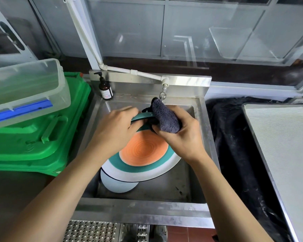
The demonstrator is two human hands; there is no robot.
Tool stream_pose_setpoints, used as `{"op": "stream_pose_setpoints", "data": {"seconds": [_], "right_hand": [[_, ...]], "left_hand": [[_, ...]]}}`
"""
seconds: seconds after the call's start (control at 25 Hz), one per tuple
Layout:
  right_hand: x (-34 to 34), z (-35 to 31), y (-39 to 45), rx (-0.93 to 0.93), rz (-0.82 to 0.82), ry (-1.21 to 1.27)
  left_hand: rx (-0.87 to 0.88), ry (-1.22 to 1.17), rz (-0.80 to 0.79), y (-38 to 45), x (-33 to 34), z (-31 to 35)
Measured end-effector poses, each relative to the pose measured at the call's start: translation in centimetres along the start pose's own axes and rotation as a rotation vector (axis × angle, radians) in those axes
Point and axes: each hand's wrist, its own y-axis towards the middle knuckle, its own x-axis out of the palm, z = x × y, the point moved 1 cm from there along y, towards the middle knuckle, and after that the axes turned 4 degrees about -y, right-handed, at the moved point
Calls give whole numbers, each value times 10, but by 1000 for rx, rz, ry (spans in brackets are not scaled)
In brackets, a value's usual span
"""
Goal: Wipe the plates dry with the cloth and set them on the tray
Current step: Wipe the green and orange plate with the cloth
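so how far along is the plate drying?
Done: nothing shows on the tray in the part in view. In hand: left hand grips a teal-rimmed plate while right hand rubs it with the cloth. Left: the orange plate and another plate under it sit in the sink.
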Motion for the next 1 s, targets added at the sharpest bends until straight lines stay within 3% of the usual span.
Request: {"op": "stream_pose_setpoints", "data": {"seconds": [0.12,0.36,0.56,0.84,1.0], "right_hand": [[-7,0,3,-25,73,55],[-18,17,-1,379,389,452],[-18,12,-8,400,420,472],[-3,-1,-17,110,100,132],[-6,2,-21,54,71,117]], "left_hand": [[-27,-125,128,-8,-3,-12],[-142,-382,417,-9,-16,-17],[-185,-375,312,-15,-13,-22],[-77,78,26,3,-4,9],[12,81,70,-8,0,5]]}}
